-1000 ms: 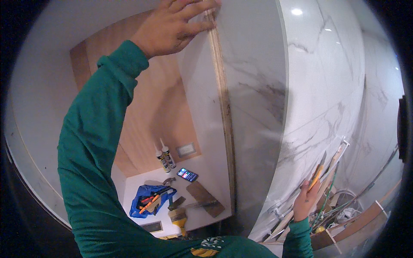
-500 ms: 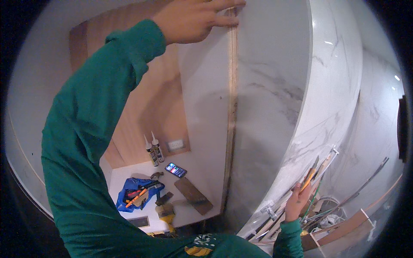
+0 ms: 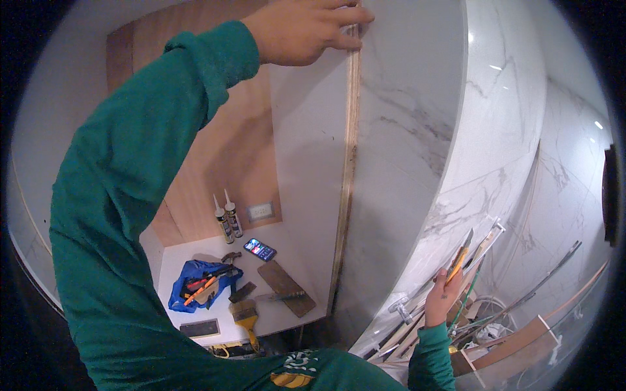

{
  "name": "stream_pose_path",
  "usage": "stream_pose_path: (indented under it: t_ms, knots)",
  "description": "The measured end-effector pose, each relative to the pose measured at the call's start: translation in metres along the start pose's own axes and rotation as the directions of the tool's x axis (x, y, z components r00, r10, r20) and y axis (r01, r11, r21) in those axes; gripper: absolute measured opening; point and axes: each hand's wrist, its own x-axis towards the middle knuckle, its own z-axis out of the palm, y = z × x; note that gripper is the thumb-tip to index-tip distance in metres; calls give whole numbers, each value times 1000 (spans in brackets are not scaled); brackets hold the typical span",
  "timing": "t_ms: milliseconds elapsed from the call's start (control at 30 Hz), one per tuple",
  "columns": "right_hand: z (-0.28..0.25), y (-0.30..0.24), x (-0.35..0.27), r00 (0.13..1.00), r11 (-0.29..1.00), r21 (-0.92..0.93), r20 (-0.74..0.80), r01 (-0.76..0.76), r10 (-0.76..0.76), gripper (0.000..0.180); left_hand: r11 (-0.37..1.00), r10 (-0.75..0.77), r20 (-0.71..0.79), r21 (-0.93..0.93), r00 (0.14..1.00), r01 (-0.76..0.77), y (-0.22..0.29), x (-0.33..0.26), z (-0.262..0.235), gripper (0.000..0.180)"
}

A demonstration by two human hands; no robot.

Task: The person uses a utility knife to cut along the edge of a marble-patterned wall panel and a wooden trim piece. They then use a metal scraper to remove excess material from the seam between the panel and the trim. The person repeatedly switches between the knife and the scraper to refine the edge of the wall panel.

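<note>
My left hand (image 3: 306, 29) is raised at the top, its spread fingers laid over the raw wooden edge (image 3: 352, 124) of an upright panel. To the right of that edge stands a grey marbled panel face (image 3: 404, 130). Low on the right, my right hand (image 3: 441, 300) is closed around a yellow utility knife (image 3: 460, 260). Its blade is out and points up, away from the marbled panel's lower part. The upper fingertips of my left hand are partly cut off by the picture's top.
On a white shelf at lower left lie a blue tool bag (image 3: 195, 287), a phone (image 3: 261, 249), a paint brush (image 3: 244, 316), a wooden board (image 3: 287, 287) and a hammer (image 3: 230, 257). Two sealant tubes (image 3: 228, 221) stand behind. Long strips and scraps (image 3: 495, 326) lean at lower right.
The view has shifted slightly, so the shelf items and my right hand with the knife appear a little further left. The left hand's fingers have shifted slightly on the panel edge.
</note>
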Motion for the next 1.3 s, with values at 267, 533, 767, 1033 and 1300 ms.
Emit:
stream_pose_path:
  t_ms: [267, 533, 767, 1033, 1300]
  knots:
    - [1, -1, -1, 997, 998, -27, -53, 59, -60, 37, 993, -108, 19, 41, 994, 107, 14, -4, 10, 46]
    - [-1, -6, 0, 1000, 1000, 7, 12, 7, -7, 37, 994, -49, -24, 99, 999, 51, 4, -8, 14, 43]
    - [-1, 1, 1, 999, 999, 29, 11, 46, -46, 37, 982, -120, -83, 135, 989, 130, 17, -8, 15, 41]
    - [-1, -13, 1, 999, 998, 40, 34, 39, -40, 33, 961, -212, 10, -181, 977, 211, 16, -3, 15, 42]
    - [-1, 5, 3, 1000, 1000, 12, 22, 15, -15, 35, 980, -175, -113, 80, 978, 184, 18, -5, 27, 42]
